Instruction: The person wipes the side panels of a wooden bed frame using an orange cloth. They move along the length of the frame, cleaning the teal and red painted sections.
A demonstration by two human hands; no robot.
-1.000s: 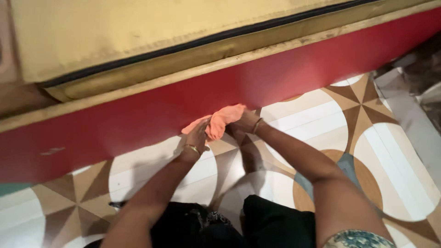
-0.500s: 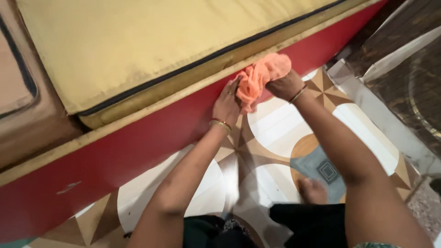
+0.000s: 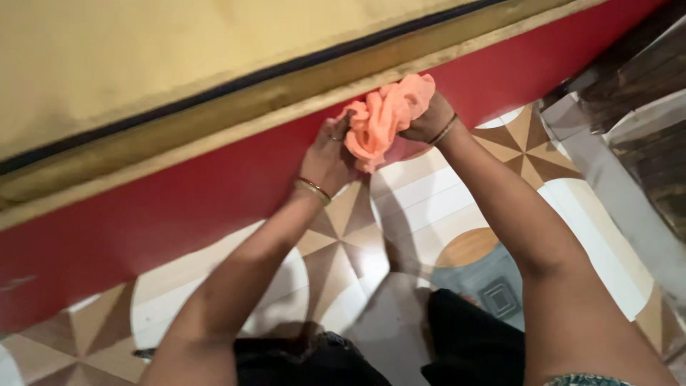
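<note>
Both hands hold a crumpled orange cloth (image 3: 382, 118) in front of the red side panel (image 3: 179, 200) of a low bed frame. My left hand (image 3: 330, 157) grips the cloth's lower left part, a ring and a gold bangle showing. My right hand (image 3: 429, 120) grips its right side, bangles on the wrist. The cloth sits just below the wooden rim (image 3: 236, 132) of the frame, against the red panel.
A yellow mattress (image 3: 143, 64) with dark piping lies on the frame above. The floor (image 3: 429, 207) has brown, white and tan patterned tiles. Dark wooden furniture (image 3: 643, 107) stands at the right. My black-clad knees (image 3: 464, 343) are at the bottom.
The hands and cloth rose from the floor-level edge of the red panel to its upper part near the wooden rim. The cloth is now more bunched between both hands.
</note>
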